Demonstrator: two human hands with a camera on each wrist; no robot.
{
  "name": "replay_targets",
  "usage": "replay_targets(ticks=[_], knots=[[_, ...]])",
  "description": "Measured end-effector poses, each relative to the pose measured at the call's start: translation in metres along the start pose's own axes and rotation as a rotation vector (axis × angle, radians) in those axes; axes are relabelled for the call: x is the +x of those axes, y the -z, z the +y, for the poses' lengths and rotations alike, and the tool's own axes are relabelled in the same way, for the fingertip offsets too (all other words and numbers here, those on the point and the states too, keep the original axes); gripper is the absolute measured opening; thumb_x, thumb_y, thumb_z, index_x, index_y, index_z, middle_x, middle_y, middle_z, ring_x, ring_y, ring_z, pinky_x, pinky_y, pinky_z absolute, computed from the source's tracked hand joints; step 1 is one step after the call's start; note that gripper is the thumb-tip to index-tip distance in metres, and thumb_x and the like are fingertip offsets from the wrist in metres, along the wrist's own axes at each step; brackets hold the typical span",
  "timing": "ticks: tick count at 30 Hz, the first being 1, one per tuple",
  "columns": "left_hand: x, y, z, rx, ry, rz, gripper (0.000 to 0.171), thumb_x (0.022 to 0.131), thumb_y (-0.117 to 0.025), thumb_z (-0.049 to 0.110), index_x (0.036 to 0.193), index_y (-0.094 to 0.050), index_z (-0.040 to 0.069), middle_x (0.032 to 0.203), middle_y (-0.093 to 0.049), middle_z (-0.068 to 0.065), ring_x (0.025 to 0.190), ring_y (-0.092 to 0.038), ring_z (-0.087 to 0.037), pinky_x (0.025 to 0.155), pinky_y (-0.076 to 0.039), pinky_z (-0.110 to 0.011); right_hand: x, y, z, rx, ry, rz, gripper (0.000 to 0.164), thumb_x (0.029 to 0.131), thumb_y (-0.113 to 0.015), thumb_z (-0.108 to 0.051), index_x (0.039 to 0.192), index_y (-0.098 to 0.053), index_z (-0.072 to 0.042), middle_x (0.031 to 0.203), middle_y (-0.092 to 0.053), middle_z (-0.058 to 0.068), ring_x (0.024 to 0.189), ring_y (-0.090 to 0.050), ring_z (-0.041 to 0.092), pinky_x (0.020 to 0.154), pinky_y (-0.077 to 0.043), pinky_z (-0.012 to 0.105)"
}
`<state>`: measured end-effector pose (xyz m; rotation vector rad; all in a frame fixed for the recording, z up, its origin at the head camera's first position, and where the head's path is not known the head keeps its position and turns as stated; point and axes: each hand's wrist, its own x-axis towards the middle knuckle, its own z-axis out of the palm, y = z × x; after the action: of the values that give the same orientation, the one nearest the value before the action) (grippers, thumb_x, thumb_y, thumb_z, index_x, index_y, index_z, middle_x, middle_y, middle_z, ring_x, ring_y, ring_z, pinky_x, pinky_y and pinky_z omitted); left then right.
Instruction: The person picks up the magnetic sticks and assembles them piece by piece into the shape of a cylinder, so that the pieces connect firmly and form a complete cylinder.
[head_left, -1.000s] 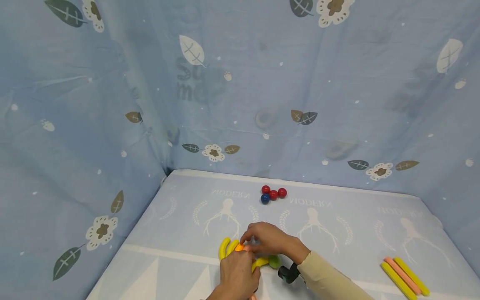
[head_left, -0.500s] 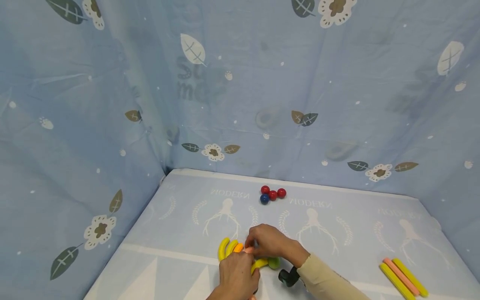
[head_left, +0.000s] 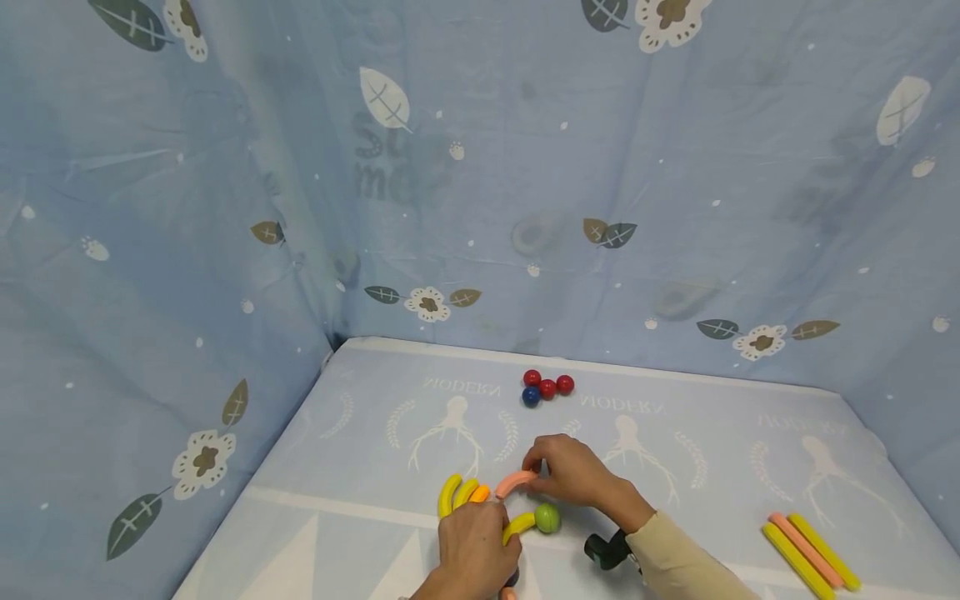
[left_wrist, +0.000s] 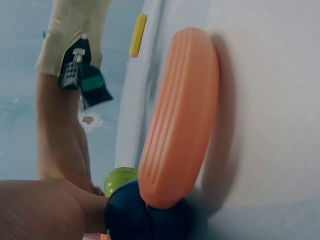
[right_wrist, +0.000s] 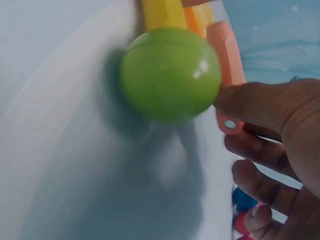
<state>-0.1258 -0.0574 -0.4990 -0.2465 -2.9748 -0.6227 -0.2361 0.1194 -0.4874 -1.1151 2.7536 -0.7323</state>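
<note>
My right hand (head_left: 576, 473) pinches a salmon-pink curved magnetic stick (head_left: 515, 482) near its end; a round metal tip shows in the right wrist view. Thumb and index finger lie on either side of this stick (right_wrist: 231, 60). My left hand (head_left: 474, 546) grips the middle of the build, its thumb against a dark blue ball (left_wrist: 135, 212). Another salmon-pink curved stick (left_wrist: 180, 120) extends from that ball. A green ball (head_left: 547, 517) sits at the end of a yellow curved stick (head_left: 519, 527). Yellow curved sticks (head_left: 448, 495) and an orange one (head_left: 480, 493) fan out beyond the left hand, which hides their inner ends.
Several red balls (head_left: 547, 389) and a blue ball (head_left: 531, 396) lie together near the table's back edge. Two yellow straight sticks (head_left: 798, 560) and a pink one (head_left: 806, 550) lie side by side at the right. A patterned blue cloth (head_left: 600, 208) hangs behind the table.
My right hand has moved right and slightly up, bringing the salmon-pink curved stick into fuller view at an outward slant. My left hand has stayed in place on the build.
</note>
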Motion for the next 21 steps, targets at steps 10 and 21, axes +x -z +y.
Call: replay_targets(ticks=[10,21], knots=[[0.001,0.004,0.0,0.011,0.07,-0.067,0.033,0.074,-0.078,0.032,0.052,-0.055,0.022,0.047,-0.04,0.01,0.045,-0.038,-0.008,0.043,-0.032,-0.029,-0.033,0.009,0.026,-0.053,-0.117,0.133,0.015,0.077,-0.085,-0.023,0.086,-0.073,-0.022,0.075,-0.056,-0.016,0.063,-0.048,0.002,0.057,-0.043,0.024],[0.001,0.004,-0.001,-0.006,0.072,-0.051,0.041,0.069,-0.079,0.03,0.044,-0.047,0.022,0.04,-0.032,0.013,0.041,-0.038,-0.009,0.04,-0.031,-0.029,-0.062,0.006,0.037,-0.078,-0.237,0.144,0.016,0.073,-0.086,-0.023,0.082,-0.074,-0.02,0.071,-0.055,-0.019,0.06,-0.044,0.0,0.055,-0.041,0.024]])
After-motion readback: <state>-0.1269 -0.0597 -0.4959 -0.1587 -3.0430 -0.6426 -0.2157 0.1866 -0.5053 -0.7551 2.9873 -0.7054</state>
